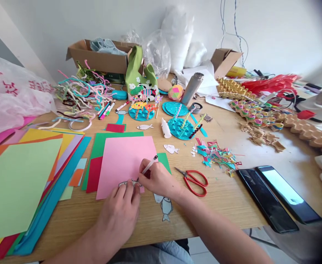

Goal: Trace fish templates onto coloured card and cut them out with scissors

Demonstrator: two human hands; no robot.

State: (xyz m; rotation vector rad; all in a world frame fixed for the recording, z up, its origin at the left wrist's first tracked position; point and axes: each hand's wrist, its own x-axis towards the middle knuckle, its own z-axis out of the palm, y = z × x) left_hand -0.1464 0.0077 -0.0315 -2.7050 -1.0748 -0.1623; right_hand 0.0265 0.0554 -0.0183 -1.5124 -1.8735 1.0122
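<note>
My right hand [158, 178] is closed around a marker pen [150, 165], its tip down at the lower right of a pink sheet of paper [128, 156]. Stretched fingers of my left hand [121, 209] press a small paper fish [124, 182] flat on that sheet, covering much of it. Green paper [119, 135] and red paper [95, 172] lie partly under the pink sheet. Just below my right wrist rests a grey paper fish [166, 208]. Red-handled scissors [195, 181] lie slightly open to the right. A white paper fish [171, 148] sits beyond my right hand.
Stacked coloured paper [20, 172] covers the left side. Paper scraps [218, 154] and two phones [267, 200] lie to the right. Behind are blue discs [182, 128], a metal flask [193, 89], pipe cleaners [86, 91], a green felt bag [134, 71] and a cardboard box [100, 60].
</note>
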